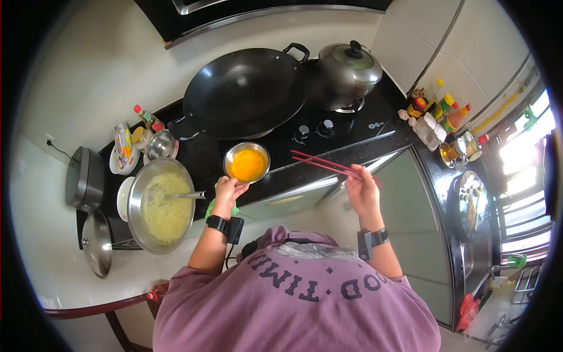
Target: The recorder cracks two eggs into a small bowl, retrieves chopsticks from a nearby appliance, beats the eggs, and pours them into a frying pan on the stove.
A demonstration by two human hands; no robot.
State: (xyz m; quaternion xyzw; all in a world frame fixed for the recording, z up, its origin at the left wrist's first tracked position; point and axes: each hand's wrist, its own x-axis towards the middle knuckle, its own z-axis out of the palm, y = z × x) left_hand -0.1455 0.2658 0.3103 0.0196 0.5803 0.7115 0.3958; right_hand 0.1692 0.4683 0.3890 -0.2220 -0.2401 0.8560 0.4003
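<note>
Chopsticks (pixel 319 159) sit pinched in the right hand (pixel 362 190); across open room, the left hand (pixel 227 193) pinches a bowl (pixel 265 154) by the counter edge (pixel 281 179).

Kitchen: black wok (pixel 243 97), lidded pot (pixel 346 76) on hob (pixel 346 134) (condiment bottles (pixel 444 108) alongside).

Dark capital lettering (pixel 309 287) and small diamond marks (pixel 328 291) across the person's mauve shirt (pixel 293 320)

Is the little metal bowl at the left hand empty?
No, not empty: yellow-orange liquid shows inside the metal bowl, with bare silvery metal above it. The left hand grips its near rim.
</note>
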